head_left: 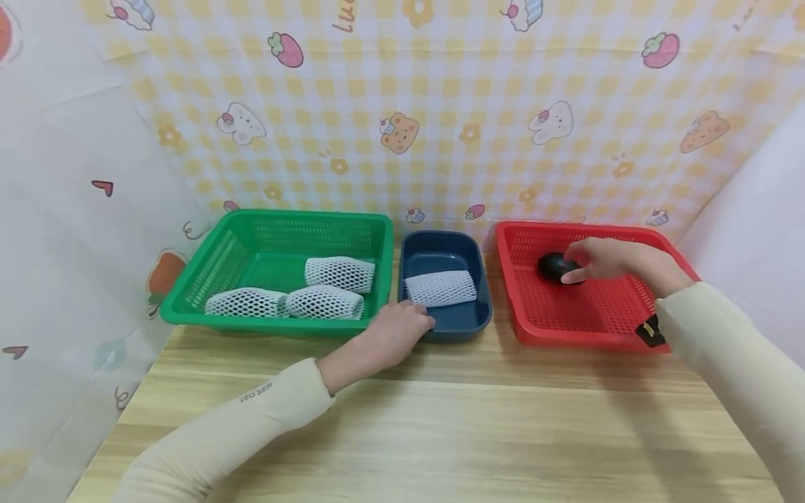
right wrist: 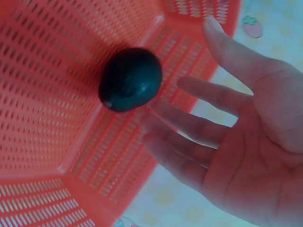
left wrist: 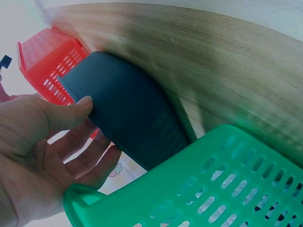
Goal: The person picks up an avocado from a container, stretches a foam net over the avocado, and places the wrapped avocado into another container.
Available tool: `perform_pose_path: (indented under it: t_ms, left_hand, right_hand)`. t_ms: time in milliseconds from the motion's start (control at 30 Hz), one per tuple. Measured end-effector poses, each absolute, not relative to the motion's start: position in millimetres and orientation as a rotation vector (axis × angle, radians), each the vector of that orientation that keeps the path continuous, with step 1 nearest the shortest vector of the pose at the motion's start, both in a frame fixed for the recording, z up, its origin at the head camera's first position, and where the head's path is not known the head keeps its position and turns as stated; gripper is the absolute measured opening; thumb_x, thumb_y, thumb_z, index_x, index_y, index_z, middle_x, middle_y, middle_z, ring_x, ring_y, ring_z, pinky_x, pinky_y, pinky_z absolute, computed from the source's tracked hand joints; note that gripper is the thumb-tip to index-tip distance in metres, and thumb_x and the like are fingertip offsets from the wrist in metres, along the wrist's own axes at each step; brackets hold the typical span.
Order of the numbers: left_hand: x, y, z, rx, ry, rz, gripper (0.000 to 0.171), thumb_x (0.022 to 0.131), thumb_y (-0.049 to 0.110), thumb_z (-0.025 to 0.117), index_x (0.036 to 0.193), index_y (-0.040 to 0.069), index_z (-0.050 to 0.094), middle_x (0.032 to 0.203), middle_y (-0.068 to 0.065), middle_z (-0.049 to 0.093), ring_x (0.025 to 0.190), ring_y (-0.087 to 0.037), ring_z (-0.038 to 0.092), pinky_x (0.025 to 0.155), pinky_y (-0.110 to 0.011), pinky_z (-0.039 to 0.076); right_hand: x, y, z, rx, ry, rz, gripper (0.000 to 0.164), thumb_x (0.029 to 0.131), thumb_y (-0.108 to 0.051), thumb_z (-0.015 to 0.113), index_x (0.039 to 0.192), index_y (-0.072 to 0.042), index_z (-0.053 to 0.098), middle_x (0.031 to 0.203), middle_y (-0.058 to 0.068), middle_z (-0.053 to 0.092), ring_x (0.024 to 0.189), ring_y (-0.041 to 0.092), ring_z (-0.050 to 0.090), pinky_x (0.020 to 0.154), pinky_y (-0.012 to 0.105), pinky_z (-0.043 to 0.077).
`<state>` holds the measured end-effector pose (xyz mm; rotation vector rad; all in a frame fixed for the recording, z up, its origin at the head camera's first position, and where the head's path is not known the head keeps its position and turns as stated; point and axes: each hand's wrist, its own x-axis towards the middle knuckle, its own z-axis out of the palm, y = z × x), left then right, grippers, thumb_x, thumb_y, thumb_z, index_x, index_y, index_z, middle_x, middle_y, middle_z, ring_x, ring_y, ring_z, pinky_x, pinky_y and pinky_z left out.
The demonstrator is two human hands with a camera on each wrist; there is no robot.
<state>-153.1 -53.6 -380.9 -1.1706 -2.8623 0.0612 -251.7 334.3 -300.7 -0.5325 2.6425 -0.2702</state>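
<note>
In the head view, my left hand [head_left: 399,332] is at the near left corner of a dark blue tray [head_left: 455,325]. The left wrist view shows the thumb on the tray's outer side at the rim, fingers curled at the edge. A white foam net sleeve [head_left: 441,288] lies in the tray. My right hand [head_left: 600,257] reaches into a red basket [head_left: 585,338], over a dark, glossy oval thing [head_left: 553,267] of unclear kind. In the right wrist view its fingers are spread, with a gap between thumb and that dark thing [right wrist: 130,79].
On the left stands a green basket [head_left: 270,323] with several white foam net sleeves [head_left: 323,302] in it. All three containers stand on a wooden table [head_left: 440,426] in front of a patterned cloth [head_left: 434,105]. A small black item [head_left: 650,330] shows by the right wrist.
</note>
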Motion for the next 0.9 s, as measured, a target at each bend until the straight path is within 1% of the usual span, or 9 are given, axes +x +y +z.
perform_pose_path:
  t_ms: [100,333,533,700,900]
  left_hand:
    - [-153,-54,-381,-1.160,-2.869,0.082,0.026,0.095,0.000,0.070,0.112,0.017,0.079,0.100,-0.004,0.071,0.084,-0.022,0.064,0.066,-0.035,0.056]
    - [-154,-54,-383,-1.154,-2.864,0.085,0.026,0.095,0.000,0.069,0.112,0.018,0.079,0.101,-0.004,0.071,0.084,-0.022,0.064,0.065,-0.036,0.055]
    - [-153,-53,-384,-1.158,-2.859,0.101,0.026,0.095,0.001,0.070,0.113,0.018,0.079,0.101,-0.004,0.070,0.085,-0.022,0.064,0.066,-0.035,0.056]
    - [-153,-52,-384,-1.146,-2.869,0.127,0.026,0.095,0.002,0.071,0.114,0.018,0.078,0.102,-0.004,0.070,0.086,-0.022,0.064,0.066,-0.036,0.056]
    - [-152,-53,-384,-1.151,-2.845,0.129,0.025,0.095,0.002,0.071,0.112,0.018,0.079,0.100,-0.004,0.070,0.084,-0.022,0.064,0.065,-0.035,0.056]
  right_hand:
    - [-260,334,-304,-0.496,2.692,-0.232,0.066,0.092,-0.036,0.077,0.130,0.014,0.056,0.120,0.030,0.061,0.110,0.046,0.058,0.088,0.060,0.049]
    - [-276,338,-311,-0.346,2.697,-0.234,0.076,0.089,-0.036,0.080,0.137,0.015,0.049,0.129,0.035,0.054,0.116,0.051,0.051,0.092,0.065,0.044]
    - [-289,347,-322,-0.321,2.673,-0.279,0.080,0.090,-0.033,0.080,0.140,0.017,0.043,0.136,0.041,0.045,0.123,0.057,0.044,0.098,0.068,0.039]
    - [-298,353,-332,-0.322,2.624,-0.334,0.084,0.089,-0.033,0.081,0.142,0.017,0.040,0.139,0.041,0.041,0.121,0.055,0.046,0.099,0.067,0.038]
    - [-302,353,-342,-0.304,2.582,-0.427,0.089,0.084,-0.033,0.085,0.143,0.015,0.039,0.139,0.038,0.041,0.123,0.052,0.041,0.098,0.067,0.039]
